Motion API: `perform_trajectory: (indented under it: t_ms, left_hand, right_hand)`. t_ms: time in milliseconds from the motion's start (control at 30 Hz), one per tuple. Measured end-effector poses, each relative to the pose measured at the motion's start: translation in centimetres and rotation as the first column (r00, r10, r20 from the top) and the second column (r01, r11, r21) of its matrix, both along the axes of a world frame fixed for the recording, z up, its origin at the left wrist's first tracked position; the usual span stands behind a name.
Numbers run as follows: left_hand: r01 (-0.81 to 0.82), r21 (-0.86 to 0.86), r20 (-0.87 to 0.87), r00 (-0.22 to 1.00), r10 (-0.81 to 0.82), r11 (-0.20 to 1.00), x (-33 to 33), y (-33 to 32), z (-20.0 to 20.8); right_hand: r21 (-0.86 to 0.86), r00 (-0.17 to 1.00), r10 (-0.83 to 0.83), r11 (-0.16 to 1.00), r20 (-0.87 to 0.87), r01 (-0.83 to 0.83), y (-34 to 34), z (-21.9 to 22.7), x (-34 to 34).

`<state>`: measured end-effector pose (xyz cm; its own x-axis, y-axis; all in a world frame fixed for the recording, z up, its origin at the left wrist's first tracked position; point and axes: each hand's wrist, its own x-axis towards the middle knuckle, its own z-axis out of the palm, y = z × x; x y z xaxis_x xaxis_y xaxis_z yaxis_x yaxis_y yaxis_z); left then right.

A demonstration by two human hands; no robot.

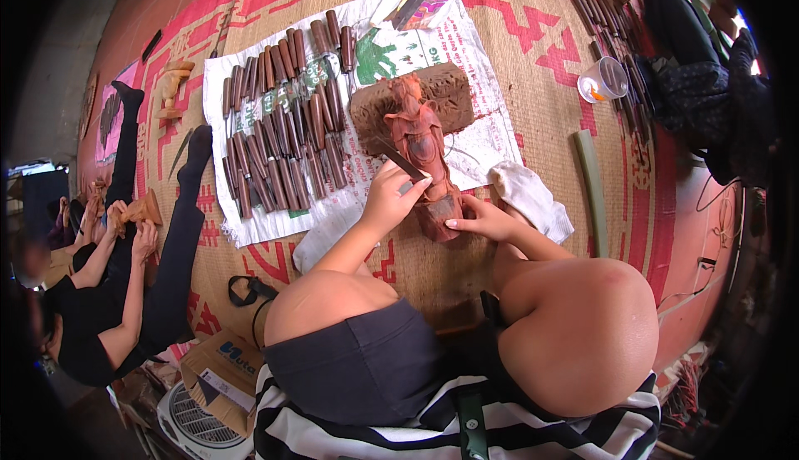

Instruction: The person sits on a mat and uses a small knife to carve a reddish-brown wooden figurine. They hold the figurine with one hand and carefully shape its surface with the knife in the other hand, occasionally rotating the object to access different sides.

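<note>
Left hand: thumb and fingers pinched on a flat dark tool, which slants over the carved figure; blade contact unclear. Right hand: thumb and fingers clamped on the figure's base. Figure lies lengthwise, upper part propped on a brown block. Likely best: firm base grip, light short strokes, right fingers out of the blade's path, figure kept from rolling. Beyond: wooden-handled tools in rows on a white sheet, on a woven mat.

Reddish carved figure — top over brown block
</note>
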<state>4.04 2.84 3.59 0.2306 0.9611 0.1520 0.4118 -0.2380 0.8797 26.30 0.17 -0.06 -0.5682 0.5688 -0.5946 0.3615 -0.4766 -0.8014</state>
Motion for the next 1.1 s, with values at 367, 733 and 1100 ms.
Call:
perform_trajectory:
  t_ms: [367,733,1100]
  left_hand:
    - [0.030,-0.134,0.075,0.997,-0.020,0.990,0.2,-0.1,0.0]
    - [-0.021,0.032,-0.028,0.999,0.022,0.999,0.7,0.2,-0.2]
    - [-0.033,-0.089,0.001,0.999,0.034,0.995,1.4,0.3,0.1]
  right_hand:
    - [0.009,1.000,-0.015,1.000,0.020,0.014,-0.3,-1.2,0.2]
    - [-0.023,0.998,-0.061,0.998,-0.032,0.060,-0.5,-1.5,0.2]
    - [-0.001,0.997,-0.074,0.997,-0.020,0.074,-0.7,-2.1,0.2]
